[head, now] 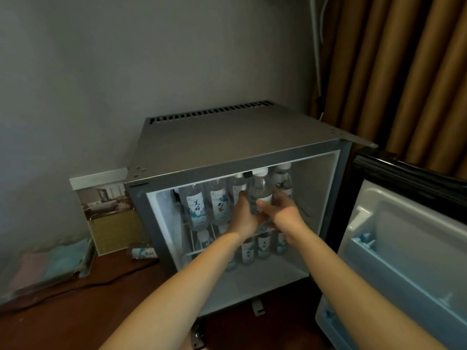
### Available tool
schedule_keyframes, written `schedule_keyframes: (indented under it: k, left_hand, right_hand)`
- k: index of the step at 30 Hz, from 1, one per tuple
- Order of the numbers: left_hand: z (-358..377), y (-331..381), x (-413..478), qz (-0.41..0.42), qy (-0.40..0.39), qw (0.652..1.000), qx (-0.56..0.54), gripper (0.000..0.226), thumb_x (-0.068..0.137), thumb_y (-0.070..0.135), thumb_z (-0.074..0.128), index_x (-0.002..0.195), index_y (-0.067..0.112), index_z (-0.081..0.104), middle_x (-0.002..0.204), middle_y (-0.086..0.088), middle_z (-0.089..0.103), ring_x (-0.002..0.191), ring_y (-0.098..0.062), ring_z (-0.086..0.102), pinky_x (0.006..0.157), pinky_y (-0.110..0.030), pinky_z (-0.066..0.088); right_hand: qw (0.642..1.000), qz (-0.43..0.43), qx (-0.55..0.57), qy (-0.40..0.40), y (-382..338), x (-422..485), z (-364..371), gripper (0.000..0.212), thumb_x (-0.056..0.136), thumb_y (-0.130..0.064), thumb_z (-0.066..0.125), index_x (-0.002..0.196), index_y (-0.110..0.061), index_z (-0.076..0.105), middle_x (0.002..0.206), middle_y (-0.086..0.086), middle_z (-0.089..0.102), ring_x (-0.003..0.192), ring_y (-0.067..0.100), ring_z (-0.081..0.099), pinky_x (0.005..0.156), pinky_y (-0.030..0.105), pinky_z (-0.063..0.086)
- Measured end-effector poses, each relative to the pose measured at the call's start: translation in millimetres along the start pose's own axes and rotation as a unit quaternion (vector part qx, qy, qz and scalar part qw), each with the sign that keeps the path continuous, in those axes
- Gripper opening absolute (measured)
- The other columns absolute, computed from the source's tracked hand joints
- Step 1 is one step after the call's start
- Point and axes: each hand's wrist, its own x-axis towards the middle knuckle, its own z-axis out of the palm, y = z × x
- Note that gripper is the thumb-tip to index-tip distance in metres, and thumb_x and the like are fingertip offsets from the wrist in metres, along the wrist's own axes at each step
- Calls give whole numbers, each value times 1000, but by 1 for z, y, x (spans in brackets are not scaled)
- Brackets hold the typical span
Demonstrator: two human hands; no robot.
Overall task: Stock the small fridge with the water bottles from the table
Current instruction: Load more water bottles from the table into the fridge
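Note:
The small grey fridge (227, 145) stands on the wooden table with its door (409, 248) swung open to the right. Several labelled water bottles stand on its upper wire shelf, one at the left (195, 207). More bottles (264, 246) stand below. Both my hands reach into the upper shelf around one clear bottle (261, 192). My left hand (243, 215) grips its left side and my right hand (283, 210) grips its right side. One more bottle (142, 252) lies on its side on the table, left of the fridge.
A picture card (111, 213) leans on the wall left of the fridge. Folded cloths in a clear bag (48, 266) lie at the far left, with a dark cable (75, 286) across the table. Brown curtains (404, 72) hang behind the door.

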Motion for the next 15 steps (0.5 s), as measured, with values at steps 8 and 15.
schedule_keyframes:
  k: [8, 15]
  left_hand:
    - [2, -6, 4, 28, -11, 997, 66, 48, 86, 18, 62, 128, 6, 40, 124, -9, 54, 113, -20, 55, 95, -31, 48]
    - [0, -2, 2, -61, -54, 964, 254, 44, 97, 34, 40, 126, 2, 39, 121, -18, 55, 104, -33, 58, 84, -39, 50]
  right_hand:
    - [991, 41, -37, 125, 26, 10, 10, 34, 81, -20, 71, 106, -1, 58, 102, 16, 66, 91, 27, 62, 76, 35, 48]
    - [987, 46, -54, 147, 38, 11, 10, 31, 80, -22, 72, 102, -3, 61, 101, 14, 66, 92, 25, 61, 79, 31, 47]
